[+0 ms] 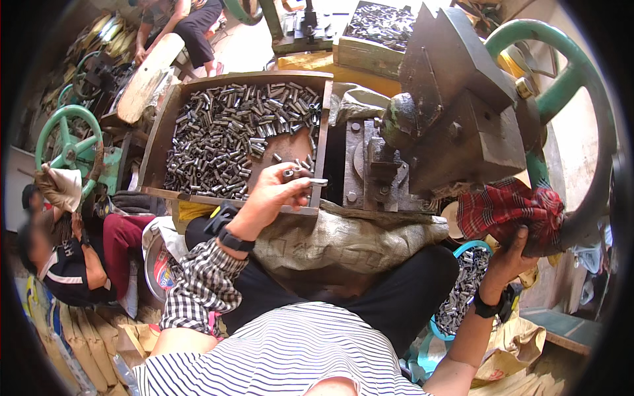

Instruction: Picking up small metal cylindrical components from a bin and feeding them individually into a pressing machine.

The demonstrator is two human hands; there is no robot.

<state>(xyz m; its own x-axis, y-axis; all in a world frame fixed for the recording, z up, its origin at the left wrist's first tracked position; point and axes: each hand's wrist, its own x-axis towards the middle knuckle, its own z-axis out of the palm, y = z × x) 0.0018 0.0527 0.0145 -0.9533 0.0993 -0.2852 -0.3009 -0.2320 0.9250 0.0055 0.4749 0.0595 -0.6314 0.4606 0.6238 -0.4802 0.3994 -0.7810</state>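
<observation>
My left hand (281,191) is closed in a pinch over the right front corner of a wooden tray (231,78). Short metal tubes (291,173) show among its fingers, and one metal piece (318,181) sticks out to the right toward the press. Many similar loose tubes (218,142) fill the tray. Just right of it stands the dark press tooling (383,168) on its bolted base. My right hand (512,261) grips the lower end of the press's large green wheel (555,99), where a red plaid cloth (508,211) is wrapped; its fingers are partly hidden.
A blue basin (490,245) of metal pieces sits beside my right knee. Sacking (343,244) covers the front below the press. Another wooden box (370,56) of pieces stands behind. Co-workers sit at the left (72,264) and far left, near another green wheel (69,155).
</observation>
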